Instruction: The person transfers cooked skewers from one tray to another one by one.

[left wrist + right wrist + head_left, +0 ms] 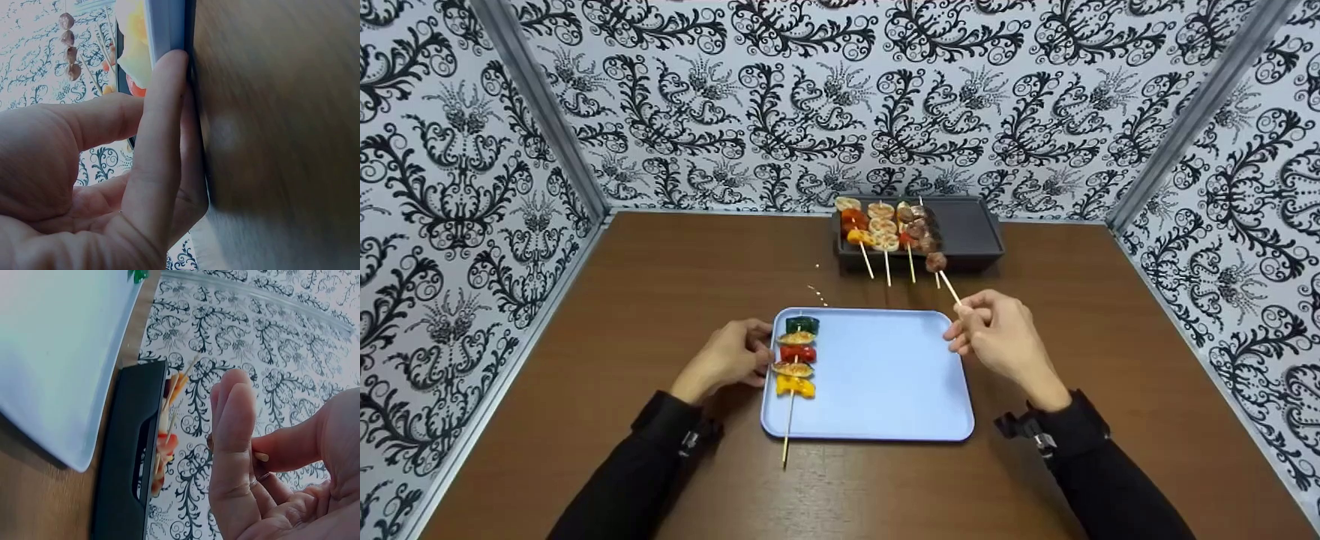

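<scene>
Fingers of the right hand are pinching the stick of a meat skewer, its meat end hanging at the front edge of the black tray. The left hand, fingers straight, is pressing against the blue tray on the tabletop, beside a vegetable skewer lying on that tray.

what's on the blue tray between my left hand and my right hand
In the head view, one vegetable skewer lies at the blue tray's left edge, beside the left hand. From it to the right hand, which pinches a meat skewer, the tray is bare.
</scene>
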### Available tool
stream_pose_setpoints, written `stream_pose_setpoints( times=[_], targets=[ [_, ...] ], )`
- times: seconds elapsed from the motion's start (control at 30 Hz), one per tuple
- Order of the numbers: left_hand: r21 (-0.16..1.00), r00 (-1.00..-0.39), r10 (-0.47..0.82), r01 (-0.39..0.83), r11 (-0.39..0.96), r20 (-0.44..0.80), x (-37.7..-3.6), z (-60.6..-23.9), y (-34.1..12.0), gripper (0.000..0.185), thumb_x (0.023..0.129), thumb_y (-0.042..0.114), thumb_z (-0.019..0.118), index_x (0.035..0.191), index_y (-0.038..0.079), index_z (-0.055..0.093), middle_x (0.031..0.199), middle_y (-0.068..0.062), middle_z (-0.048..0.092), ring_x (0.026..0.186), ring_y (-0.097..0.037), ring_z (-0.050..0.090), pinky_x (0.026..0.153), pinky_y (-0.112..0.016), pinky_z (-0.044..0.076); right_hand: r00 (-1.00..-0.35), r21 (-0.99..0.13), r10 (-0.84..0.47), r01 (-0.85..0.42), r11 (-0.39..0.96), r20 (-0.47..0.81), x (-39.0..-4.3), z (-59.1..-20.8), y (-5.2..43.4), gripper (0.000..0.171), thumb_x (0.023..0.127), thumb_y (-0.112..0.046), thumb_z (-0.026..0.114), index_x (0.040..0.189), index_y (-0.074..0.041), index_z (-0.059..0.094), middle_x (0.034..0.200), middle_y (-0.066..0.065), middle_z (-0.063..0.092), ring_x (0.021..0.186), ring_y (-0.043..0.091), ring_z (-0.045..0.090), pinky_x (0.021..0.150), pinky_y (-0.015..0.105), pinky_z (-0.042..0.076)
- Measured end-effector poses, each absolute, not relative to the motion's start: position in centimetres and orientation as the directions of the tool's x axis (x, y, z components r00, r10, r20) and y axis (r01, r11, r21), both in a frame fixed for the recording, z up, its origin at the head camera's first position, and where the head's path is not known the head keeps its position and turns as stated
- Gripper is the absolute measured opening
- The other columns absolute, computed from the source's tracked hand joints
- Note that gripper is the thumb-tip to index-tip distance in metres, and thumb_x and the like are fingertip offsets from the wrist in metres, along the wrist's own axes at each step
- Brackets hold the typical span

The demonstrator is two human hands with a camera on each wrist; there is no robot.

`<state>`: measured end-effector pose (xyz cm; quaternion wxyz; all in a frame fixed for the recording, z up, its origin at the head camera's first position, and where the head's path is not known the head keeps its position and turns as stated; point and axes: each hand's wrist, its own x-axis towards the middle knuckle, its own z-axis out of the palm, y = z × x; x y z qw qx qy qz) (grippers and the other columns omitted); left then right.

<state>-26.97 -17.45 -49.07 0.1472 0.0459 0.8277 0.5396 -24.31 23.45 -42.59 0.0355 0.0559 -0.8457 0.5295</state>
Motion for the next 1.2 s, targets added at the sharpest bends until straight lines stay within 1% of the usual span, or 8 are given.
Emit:
stream_pose_setpoints(
  times=[0.13, 0.37, 0.63, 0.77, 0.9, 1.0, 1.2],
  targets=[
    [0.906, -0.954, 0.227, -0.089, 0.415, -0.197, -27.0, -49.0, -17.4, 0.049, 0.093, -0.005, 0.066, 0.141, -0.002, 0.058, 0.094, -0.018, 0.063, 0.069, -0.026, 0.07, 0.059, -0.039, 0.067, -0.988, -0.888, -0.091, -0.149, 0.435, 0.122, -23.6, -42.6, 22.8, 0.016, 0.106, -0.013, 0.061, 0.112, 0.002, 0.062, 0.078, 0.012, 0.075, 0.066, 0.035, 0.075, 0.061, 0.048, 0.066],
    [0.902, -0.953, 0.216, -0.107, 0.418, -0.213, -27.0, -49.0, -17.3, 0.051, 0.092, -0.006, 0.067, 0.142, 0.0, 0.058, 0.097, -0.019, 0.064, 0.07, -0.027, 0.07, 0.06, -0.039, 0.067, -0.983, -0.902, -0.142, -0.161, 0.401, 0.112, -22.4, -42.6, 21.6, 0.015, 0.106, -0.014, 0.063, 0.109, 0.0, 0.062, 0.078, 0.013, 0.075, 0.064, 0.035, 0.074, 0.06, 0.047, 0.067],
    [0.898, -0.955, 0.216, -0.095, 0.43, -0.204, -27.0, -49.1, -17.4, 0.051, 0.092, -0.006, 0.066, 0.142, 0.0, 0.058, 0.098, -0.018, 0.064, 0.072, -0.027, 0.071, 0.061, -0.039, 0.067, -0.979, -0.902, -0.193, -0.147, 0.405, 0.072, -21.1, -42.7, 20.2, 0.013, 0.107, -0.014, 0.061, 0.109, -0.002, 0.062, 0.078, 0.014, 0.074, 0.064, 0.031, 0.074, 0.06, 0.04, 0.067],
    [0.902, -0.955, 0.221, -0.092, 0.421, -0.201, -27.0, -49.2, -17.4, 0.051, 0.092, -0.005, 0.066, 0.142, 0.0, 0.058, 0.098, -0.018, 0.064, 0.072, -0.027, 0.071, 0.061, -0.039, 0.067, -0.975, -0.91, -0.217, -0.136, 0.391, 0.053, -20.5, -42.9, 19.7, 0.013, 0.107, -0.015, 0.062, 0.109, -0.002, 0.062, 0.078, 0.018, 0.074, 0.066, 0.039, 0.073, 0.06, 0.043, 0.067],
    [0.904, -0.955, 0.221, -0.09, 0.419, -0.197, -27.1, -49.2, -17.4, 0.05, 0.092, -0.005, 0.066, 0.141, -0.002, 0.058, 0.098, -0.018, 0.064, 0.07, -0.026, 0.071, 0.06, -0.039, 0.067, -0.97, -0.916, -0.24, -0.133, 0.378, 0.042, -20.2, -43.2, 19.3, 0.014, 0.107, -0.016, 0.062, 0.108, -0.002, 0.063, 0.078, 0.02, 0.073, 0.067, 0.047, 0.072, 0.06, 0.051, 0.066],
    [0.904, -0.957, 0.214, -0.093, 0.417, -0.198, -27.1, -49.2, -17.4, 0.05, 0.092, -0.005, 0.066, 0.141, -0.002, 0.058, 0.098, -0.019, 0.065, 0.07, -0.027, 0.071, 0.06, -0.039, 0.067, -0.966, -0.915, -0.257, -0.129, 0.382, 0.029, -19.9, -43.4, 19.1, 0.014, 0.107, -0.016, 0.062, 0.108, -0.002, 0.063, 0.078, 0.02, 0.073, 0.067, 0.046, 0.072, 0.061, 0.054, 0.065],
    [0.901, -0.956, 0.207, -0.103, 0.422, -0.206, -27.1, -49.1, -17.4, 0.052, 0.091, -0.006, 0.066, 0.142, -0.001, 0.058, 0.098, -0.019, 0.065, 0.071, -0.028, 0.071, 0.061, -0.04, 0.067, -0.954, -0.911, -0.298, -0.127, 0.392, 0.004, -19.8, -44.1, 19.0, 0.013, 0.107, -0.012, 0.06, 0.11, 0.0, 0.063, 0.078, 0.019, 0.072, 0.066, 0.042, 0.072, 0.059, 0.049, 0.066]
  ],
)
